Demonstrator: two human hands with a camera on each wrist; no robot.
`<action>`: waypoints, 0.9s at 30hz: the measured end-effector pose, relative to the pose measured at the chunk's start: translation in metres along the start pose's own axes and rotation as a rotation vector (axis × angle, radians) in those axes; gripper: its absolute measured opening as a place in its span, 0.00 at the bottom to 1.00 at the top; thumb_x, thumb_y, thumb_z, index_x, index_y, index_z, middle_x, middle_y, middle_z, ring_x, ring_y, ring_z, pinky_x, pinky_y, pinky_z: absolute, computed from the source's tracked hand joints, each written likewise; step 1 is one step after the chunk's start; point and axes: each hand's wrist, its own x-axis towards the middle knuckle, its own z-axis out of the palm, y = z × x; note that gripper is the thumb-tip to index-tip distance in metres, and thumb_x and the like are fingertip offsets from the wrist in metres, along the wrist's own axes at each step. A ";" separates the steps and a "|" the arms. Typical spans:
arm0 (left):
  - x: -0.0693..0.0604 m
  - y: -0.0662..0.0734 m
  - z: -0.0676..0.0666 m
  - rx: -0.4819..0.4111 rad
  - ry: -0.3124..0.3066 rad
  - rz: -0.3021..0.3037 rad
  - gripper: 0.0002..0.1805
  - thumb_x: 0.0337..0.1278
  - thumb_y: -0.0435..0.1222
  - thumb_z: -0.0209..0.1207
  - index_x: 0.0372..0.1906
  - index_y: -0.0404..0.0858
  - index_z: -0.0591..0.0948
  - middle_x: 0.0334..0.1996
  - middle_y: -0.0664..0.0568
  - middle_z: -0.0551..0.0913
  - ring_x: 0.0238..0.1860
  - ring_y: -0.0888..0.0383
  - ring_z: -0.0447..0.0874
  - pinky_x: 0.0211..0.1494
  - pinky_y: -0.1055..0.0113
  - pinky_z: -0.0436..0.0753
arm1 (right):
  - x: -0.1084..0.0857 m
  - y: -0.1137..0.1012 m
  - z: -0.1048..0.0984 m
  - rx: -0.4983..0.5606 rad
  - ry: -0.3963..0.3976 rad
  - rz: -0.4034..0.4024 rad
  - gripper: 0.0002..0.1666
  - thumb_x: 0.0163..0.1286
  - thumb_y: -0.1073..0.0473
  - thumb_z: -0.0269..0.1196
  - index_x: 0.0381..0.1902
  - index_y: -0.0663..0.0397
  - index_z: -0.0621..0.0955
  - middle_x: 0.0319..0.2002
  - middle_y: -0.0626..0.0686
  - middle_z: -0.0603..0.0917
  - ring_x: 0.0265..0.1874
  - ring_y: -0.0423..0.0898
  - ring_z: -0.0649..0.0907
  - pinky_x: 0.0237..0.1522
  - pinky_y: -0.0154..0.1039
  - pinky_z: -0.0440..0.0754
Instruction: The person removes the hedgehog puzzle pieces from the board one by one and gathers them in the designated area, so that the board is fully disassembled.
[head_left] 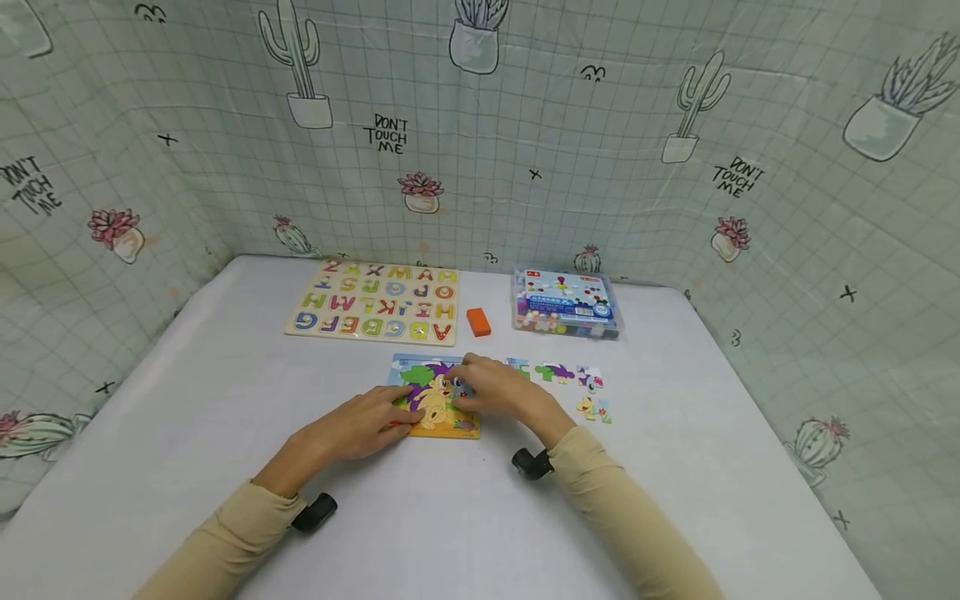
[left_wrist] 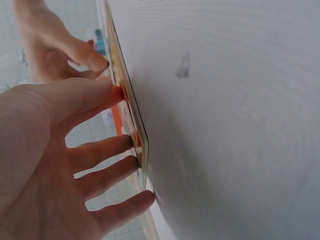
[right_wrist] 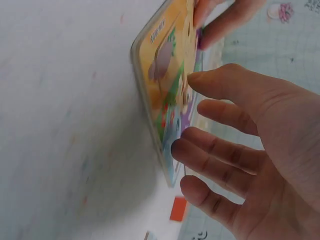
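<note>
A colourful picture puzzle board (head_left: pixel 442 432) lies on the white table, with a yellow and purple cartoon figure on it. The left hand (head_left: pixel 367 423) rests on its left part, fingers spread and fingertips on the surface, as the left wrist view also shows. Over the upper right part is the right hand (head_left: pixel 495 387), its fingers loosely bent and its fingertips at the board. In the right wrist view the right hand (right_wrist: pixel 235 145) has spaced fingers beside the board (right_wrist: pixel 160 65); whether a piece lies under them cannot be told.
Several loose puzzle pieces (head_left: pixel 555 372) lie right of the board. Behind it are a wooden alphabet board (head_left: pixel 375 303), an orange block (head_left: pixel 478 322) and a clear plastic box (head_left: pixel 566 303) of small coloured parts. A patterned cloth hangs behind and at both sides.
</note>
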 end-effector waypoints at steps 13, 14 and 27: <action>0.002 -0.002 0.001 0.017 0.006 0.009 0.17 0.68 0.38 0.57 0.59 0.43 0.82 0.69 0.36 0.69 0.69 0.37 0.67 0.67 0.39 0.70 | 0.019 -0.019 0.003 -0.046 -0.031 0.018 0.22 0.69 0.49 0.63 0.60 0.42 0.80 0.45 0.48 0.80 0.36 0.42 0.77 0.39 0.37 0.78; 0.002 -0.002 0.001 0.019 0.009 0.012 0.17 0.68 0.38 0.57 0.59 0.43 0.82 0.69 0.36 0.69 0.69 0.37 0.68 0.67 0.39 0.70 | 0.019 -0.019 0.003 -0.049 -0.033 0.017 0.22 0.69 0.49 0.62 0.60 0.42 0.80 0.45 0.48 0.80 0.37 0.42 0.77 0.39 0.37 0.78; 0.001 -0.002 0.002 0.002 0.004 0.010 0.17 0.68 0.38 0.57 0.59 0.42 0.82 0.69 0.35 0.69 0.69 0.37 0.68 0.67 0.39 0.70 | 0.020 -0.023 -0.001 -0.047 -0.074 0.033 0.29 0.63 0.54 0.66 0.63 0.41 0.78 0.50 0.50 0.77 0.37 0.44 0.77 0.40 0.37 0.78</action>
